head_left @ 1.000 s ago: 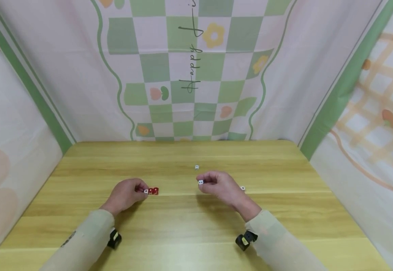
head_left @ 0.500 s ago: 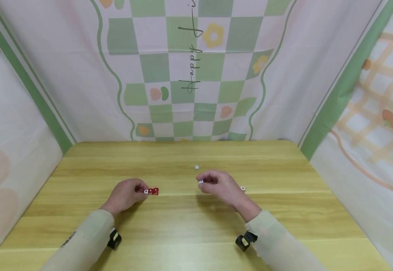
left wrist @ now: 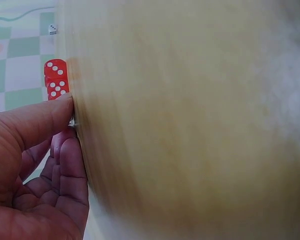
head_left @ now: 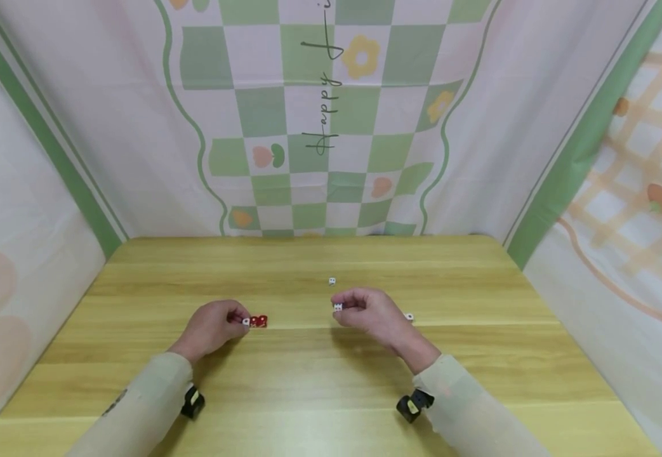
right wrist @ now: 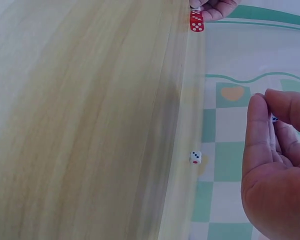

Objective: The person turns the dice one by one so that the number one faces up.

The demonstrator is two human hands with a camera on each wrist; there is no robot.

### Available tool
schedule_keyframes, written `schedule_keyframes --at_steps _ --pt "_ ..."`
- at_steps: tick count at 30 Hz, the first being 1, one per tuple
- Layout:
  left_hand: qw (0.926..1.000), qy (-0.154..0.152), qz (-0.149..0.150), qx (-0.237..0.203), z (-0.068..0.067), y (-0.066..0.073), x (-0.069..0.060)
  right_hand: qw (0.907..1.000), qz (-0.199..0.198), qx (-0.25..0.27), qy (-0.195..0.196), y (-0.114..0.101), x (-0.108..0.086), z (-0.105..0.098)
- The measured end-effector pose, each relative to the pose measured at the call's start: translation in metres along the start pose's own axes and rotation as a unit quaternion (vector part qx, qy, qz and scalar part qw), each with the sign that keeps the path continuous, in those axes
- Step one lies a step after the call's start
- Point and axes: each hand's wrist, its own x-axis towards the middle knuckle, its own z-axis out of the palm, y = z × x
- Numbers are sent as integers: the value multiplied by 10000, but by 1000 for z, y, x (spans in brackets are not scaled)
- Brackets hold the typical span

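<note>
On the left, my left hand (head_left: 212, 327) pinches a white die (head_left: 245, 322) at the end of a short row. Two red dice (head_left: 259, 321) continue that row to the right, side by side on the table. In the left wrist view the thumb covers most of the white die, with the red dice (left wrist: 57, 80) just beyond it. My right hand (head_left: 373, 317) holds another white die (head_left: 338, 307) between thumb and fingers, apart from the tabletop. The right wrist view shows only a sliver of that die (right wrist: 275, 118) behind the thumb.
A loose white die (head_left: 332, 280) lies farther back, beyond my right hand. Another white die (head_left: 409, 317) rests just right of that hand, partly hidden by it. The wooden table (head_left: 308, 393) meets a patterned cloth (head_left: 348, 152) at its back edge.
The white die in my right hand has turned between the fingers and shows a different face with more pips. The left hand and the red dice stay in place.
</note>
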Motion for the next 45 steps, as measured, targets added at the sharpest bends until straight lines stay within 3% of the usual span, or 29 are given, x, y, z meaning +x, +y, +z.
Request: schedule_keyframes --at_steps 45 --pt "10000 -42 12 -10 0 0 0 9982 -284 -434 302 2 -1 4"
